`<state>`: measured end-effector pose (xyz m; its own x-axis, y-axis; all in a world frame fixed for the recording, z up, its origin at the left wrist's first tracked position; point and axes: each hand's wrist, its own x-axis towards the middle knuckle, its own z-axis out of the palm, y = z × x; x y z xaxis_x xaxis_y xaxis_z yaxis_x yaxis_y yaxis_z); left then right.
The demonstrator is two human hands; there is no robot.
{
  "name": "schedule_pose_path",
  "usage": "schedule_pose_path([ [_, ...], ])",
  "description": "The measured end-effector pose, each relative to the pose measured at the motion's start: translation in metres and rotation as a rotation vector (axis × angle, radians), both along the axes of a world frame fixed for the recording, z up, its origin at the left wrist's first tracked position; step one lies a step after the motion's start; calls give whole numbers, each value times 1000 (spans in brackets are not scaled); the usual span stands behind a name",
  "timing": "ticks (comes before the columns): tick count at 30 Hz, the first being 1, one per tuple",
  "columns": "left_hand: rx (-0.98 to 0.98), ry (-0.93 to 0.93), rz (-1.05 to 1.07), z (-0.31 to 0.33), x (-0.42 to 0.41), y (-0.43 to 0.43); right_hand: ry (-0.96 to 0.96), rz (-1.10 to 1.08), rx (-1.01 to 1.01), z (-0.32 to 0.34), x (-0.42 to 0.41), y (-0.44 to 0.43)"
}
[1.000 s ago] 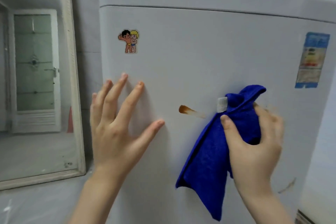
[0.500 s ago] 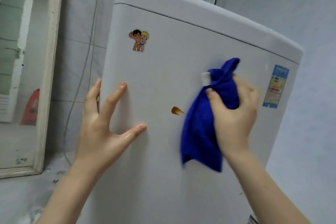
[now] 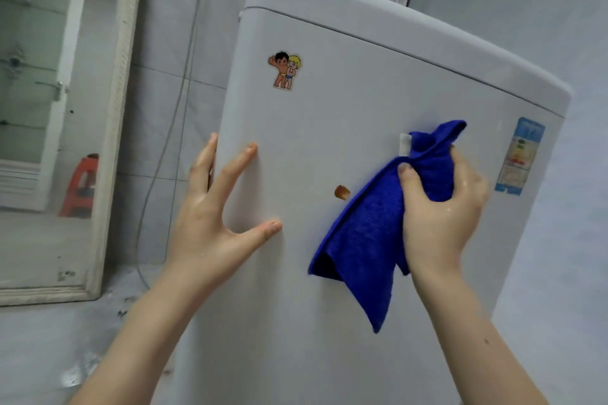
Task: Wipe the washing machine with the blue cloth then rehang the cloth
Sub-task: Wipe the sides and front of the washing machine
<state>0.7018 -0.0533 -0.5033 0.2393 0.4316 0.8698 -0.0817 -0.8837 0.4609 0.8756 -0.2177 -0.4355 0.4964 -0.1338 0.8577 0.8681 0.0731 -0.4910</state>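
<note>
Label [image 3: 519, 156] unreadable beside blue cloth [image 3: 365, 227]

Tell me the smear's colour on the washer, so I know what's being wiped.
Orange-brown smear, just left of the cloth; head view.

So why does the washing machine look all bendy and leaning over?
Head view: the wide lens curves and tilts the washing machine; light is soft and even, with only faint shadows beside the left hand and under the blue cloth; the mirror at the left edge looks hazy.
</note>
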Motion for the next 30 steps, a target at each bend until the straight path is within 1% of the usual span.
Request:
schedule_pose_path([
  [2,16,13,-13,0,-2,2,-100,45,-27,-4,-22,21],
  [4,37,43,-7,1,-6,6,-197,87,-115,-35,-40,35],
  [6,41,65,-19,2,-13,12,-230,121,-178,-73,-44,32],
  [8,41,79,-75,4,-20,17,-249,107,-209,-94,-36,21],
  [10,45,89,-115,5,-24,20,-220,60,-184,-87,-21,12],
  [12,39,88,-126,5,-25,20,-96,-3,-101,-58,-10,4],
  [15,33,77,-132,5,-25,21,55,15,-1,-22,1,0],
  [16,30,77,-138,5,-25,21,52,29,18,-17,-1,4],
  [18,24,86,-181,4,-26,22,-46,50,6,-20,-15,17],
  [19,21,97,-205,5,-27,22,-113,67,-42,-29,-25,26],
  [21,19,127,-233,5,-31,25,-237,131,-204,-60,-44,38],
  [23,-2,141,-248,6,-35,27,-305,191,-353,-93,-53,35],
  [24,-15,137,-263,6,-37,29,-308,201,-386,-103,-52,30],
  [26,-30,125,-301,7,-39,30,-272,189,-372,-105,-43,17],
  [30,-62,97,-330,3,-40,34,-117,82,-197,-46,-31,8],
])
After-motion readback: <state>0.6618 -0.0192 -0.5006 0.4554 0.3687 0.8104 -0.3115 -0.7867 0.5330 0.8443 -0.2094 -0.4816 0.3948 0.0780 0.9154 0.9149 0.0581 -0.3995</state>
